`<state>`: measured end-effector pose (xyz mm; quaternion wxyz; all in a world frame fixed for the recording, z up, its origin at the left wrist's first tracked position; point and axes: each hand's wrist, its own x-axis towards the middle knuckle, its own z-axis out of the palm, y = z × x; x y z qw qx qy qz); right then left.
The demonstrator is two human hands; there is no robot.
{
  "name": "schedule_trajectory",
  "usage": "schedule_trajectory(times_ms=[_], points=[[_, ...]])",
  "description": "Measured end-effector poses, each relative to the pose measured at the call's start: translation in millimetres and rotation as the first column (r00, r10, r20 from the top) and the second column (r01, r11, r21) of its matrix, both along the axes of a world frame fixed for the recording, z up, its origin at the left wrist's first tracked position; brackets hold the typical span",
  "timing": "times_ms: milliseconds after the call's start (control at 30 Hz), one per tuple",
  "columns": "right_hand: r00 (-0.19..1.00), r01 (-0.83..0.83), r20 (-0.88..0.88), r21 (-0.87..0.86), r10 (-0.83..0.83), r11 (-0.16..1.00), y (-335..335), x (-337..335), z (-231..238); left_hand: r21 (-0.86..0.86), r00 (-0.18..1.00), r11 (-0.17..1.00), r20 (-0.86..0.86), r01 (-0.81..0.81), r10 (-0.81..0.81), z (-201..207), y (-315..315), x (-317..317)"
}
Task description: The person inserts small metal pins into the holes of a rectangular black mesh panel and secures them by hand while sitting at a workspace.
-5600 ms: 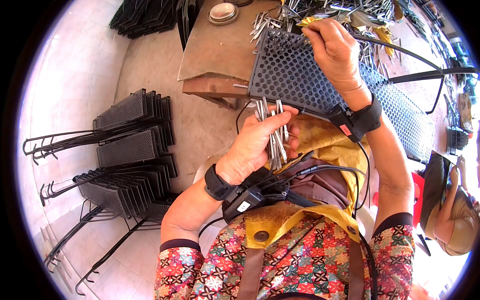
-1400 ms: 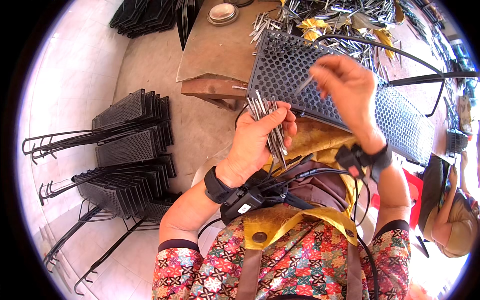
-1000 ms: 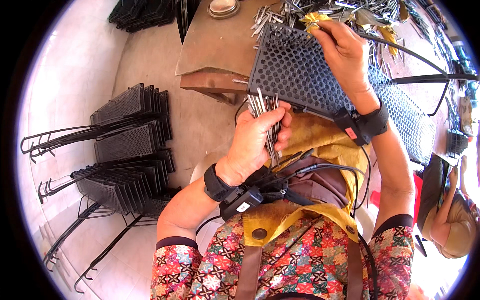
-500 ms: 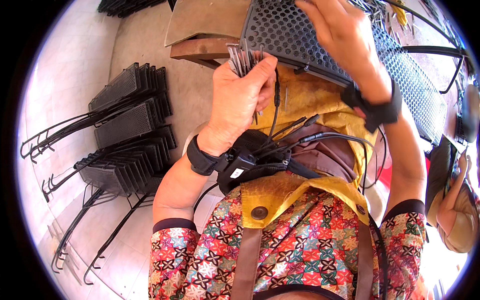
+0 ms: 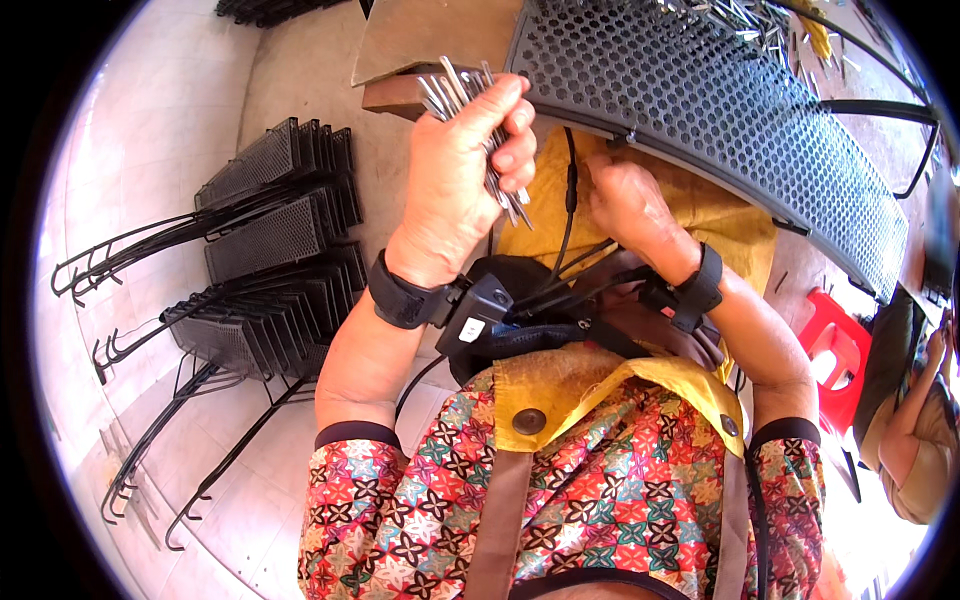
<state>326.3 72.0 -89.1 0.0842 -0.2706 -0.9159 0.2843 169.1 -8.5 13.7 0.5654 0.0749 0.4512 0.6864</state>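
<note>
My left hand (image 5: pixel 450 185) is closed around a bundle of thin metal rods (image 5: pixel 445 90), whose ends stick out above and below the fist. It is raised beside the near left corner of a black perforated metal panel (image 5: pixel 690 100). Just below the panel's near edge, my right hand (image 5: pixel 635 205) is closed, its fingers curled; whatever they may hold is hidden. Close above that hand, a small dark fitting (image 5: pixel 622 137) juts from the panel's edge. Under both hands spreads a yellow apron (image 5: pixel 550 195).
Stacked black mesh panels with hooked rods (image 5: pixel 260 320) stand on the floor at left. Loose metal rods (image 5: pixel 750 25) lie beyond the panel. A brown wooden board (image 5: pixel 430 45) is at the panel's left. To the right are a red stool (image 5: pixel 835 350) and another person's arm (image 5: pixel 905 420).
My right hand has come down from over the panel to below its near edge, and its fingers have curled in. The left hand, still gripping the metal rods, has risen slightly.
</note>
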Motion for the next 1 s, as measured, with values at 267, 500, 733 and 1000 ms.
schedule_trajectory(times_ms=[267, 500, 733, 1000], points=[[0.976, 0.051, -0.182, -0.35, -0.121, 0.935, -9, 33, 75, -0.025, 0.978, 0.982, 0.101, 0.189, -0.185, 1, -2, 16], [0.694, 0.281, -0.528, -0.426, -0.489, 0.86, 37, 1, 120, 0.007, 0.937, 0.975, 0.275, 0.224, -0.217, -8, 4, 24], [0.565, 0.17, -0.73, -0.353, -0.384, 0.92, 81, -41, 104, -0.001, 0.935, 0.978, 0.293, 0.207, -0.197, -16, 1, 24], [0.617, 0.218, -0.751, -0.124, -0.235, 0.968, 92, -61, 90, -0.01, 0.944, 0.972, 0.238, 0.235, -0.226, -10, 0, 26]])
